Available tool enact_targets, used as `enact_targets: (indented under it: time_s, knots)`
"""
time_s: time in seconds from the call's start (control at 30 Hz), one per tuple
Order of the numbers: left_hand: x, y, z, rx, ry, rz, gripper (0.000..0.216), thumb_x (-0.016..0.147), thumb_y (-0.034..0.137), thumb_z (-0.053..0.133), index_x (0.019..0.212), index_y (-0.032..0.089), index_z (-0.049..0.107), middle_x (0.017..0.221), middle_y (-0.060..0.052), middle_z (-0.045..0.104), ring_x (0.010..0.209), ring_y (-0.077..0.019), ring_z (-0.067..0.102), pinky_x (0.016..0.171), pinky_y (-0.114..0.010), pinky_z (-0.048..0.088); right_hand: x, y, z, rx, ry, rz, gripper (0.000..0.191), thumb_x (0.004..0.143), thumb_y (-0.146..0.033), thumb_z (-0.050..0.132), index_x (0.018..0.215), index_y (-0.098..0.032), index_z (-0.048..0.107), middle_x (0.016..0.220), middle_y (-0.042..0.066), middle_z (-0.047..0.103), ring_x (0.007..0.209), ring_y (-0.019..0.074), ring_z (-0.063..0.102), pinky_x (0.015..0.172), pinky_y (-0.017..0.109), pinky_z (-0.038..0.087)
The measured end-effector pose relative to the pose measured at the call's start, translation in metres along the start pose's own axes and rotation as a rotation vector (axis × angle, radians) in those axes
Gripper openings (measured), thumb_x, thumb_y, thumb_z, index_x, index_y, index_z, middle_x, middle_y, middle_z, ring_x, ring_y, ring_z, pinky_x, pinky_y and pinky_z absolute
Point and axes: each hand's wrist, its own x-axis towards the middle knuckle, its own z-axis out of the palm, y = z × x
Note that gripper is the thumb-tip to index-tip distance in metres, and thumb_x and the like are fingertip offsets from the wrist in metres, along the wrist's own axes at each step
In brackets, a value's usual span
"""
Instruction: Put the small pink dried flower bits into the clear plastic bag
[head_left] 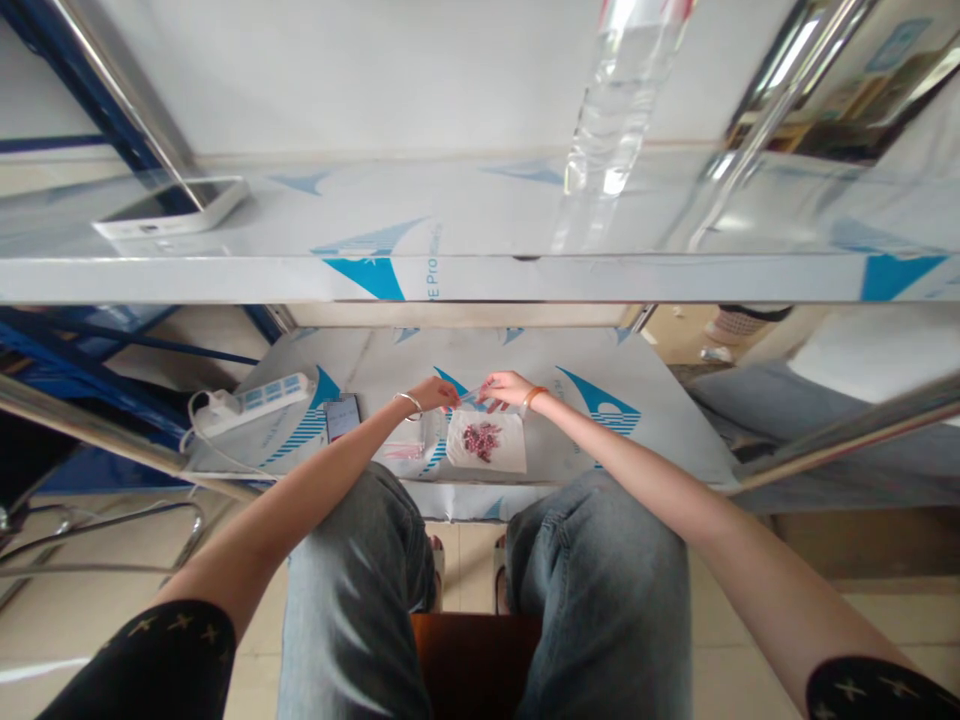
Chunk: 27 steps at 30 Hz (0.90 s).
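Small clear bag: the small clear bag [471, 397] sits in the middle of the frame, pinched between both hands, just above a white sheet [487, 442].
Left hand: the left hand [431, 393] has its fingertips closed on the left end of the bag (a thin bracelet shows on that wrist).
Right hand: the right hand [504, 388] has its fingers closed on the right end of the same bag, with an orange band on the wrist.
Beads: a little heap of pink and dark beads [481, 439] lies on the white sheet, just below the hands. They are too small to tell one from another.
Other bag: another clear bag [405, 450] with a pink strip lies left of the sheet, under the left wrist.
Lower shelf: the lower shelf [660, 440] holds it all. A phone [342, 415] and a white power strip [259, 398] lie at middle left.
Risk of spill: I think a bump from a wrist could push the sheet, and the beads could roll off the shelf edge onto the floor.
Risk of drop: the bag looks thin and slippery, so it could slide out of the pinch.
Upper shelf: a water bottle [619, 100] stands at the upper right of the frame. A shake could tip it.
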Motion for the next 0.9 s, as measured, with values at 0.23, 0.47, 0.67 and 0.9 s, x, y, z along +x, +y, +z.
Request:
enact_targets:
  time_s: [0.23, 0.47, 0.67, 0.9]
  knots:
    - [-0.010, 0.012, -0.006, -0.089, 0.088, -0.047, 0.012, 0.069, 0.024, 0.067, 0.075, 0.014, 0.067, 0.074, -0.002, 0.071, 0.066, -0.0128, 0.065, 0.059, -0.021, 0.045, -0.005, -0.008, -0.001, 0.212, 0.054, -0.009, 0.006, 0.091, -0.020, 0.061, 0.087, -0.015, 0.061, 0.097, 0.008, 0.074, 0.063, 0.0106, 0.069, 0.056, 0.018, 0.053]
    - [-0.014, 0.018, -0.006, -0.115, 0.208, -0.108, 0.018, 0.070, 0.030, 0.070, 0.076, 0.014, 0.069, 0.072, -0.003, 0.070, 0.065, -0.0136, 0.065, 0.058, -0.021, 0.044, -0.006, -0.007, -0.007, 0.170, 0.038, 0.000, 0.008, 0.088, -0.021, 0.065, 0.090, -0.013, 0.069, 0.102, 0.010, 0.074, 0.067, 0.0114, 0.069, 0.058, 0.019, 0.054]
    - [-0.015, 0.021, -0.010, -0.191, 0.313, -0.060, 0.024, 0.069, 0.034, 0.074, 0.082, 0.013, 0.071, 0.081, -0.005, 0.074, 0.070, -0.0141, 0.067, 0.061, -0.022, 0.043, -0.005, -0.005, -0.006, 0.170, 0.087, -0.007, 0.011, 0.086, -0.022, 0.069, 0.091, -0.012, 0.071, 0.094, 0.010, 0.074, 0.067, 0.0116, 0.068, 0.057, 0.019, 0.054]
    - [-0.014, 0.021, -0.008, -0.266, 0.295, -0.110, 0.031, 0.066, 0.037, 0.080, 0.081, 0.012, 0.070, 0.080, -0.008, 0.074, 0.067, -0.0151, 0.067, 0.061, -0.023, 0.045, -0.003, -0.003, -0.005, 0.188, 0.071, 0.007, 0.008, 0.087, -0.020, 0.068, 0.090, -0.012, 0.068, 0.085, 0.009, 0.075, 0.067, 0.0119, 0.069, 0.060, 0.019, 0.053]
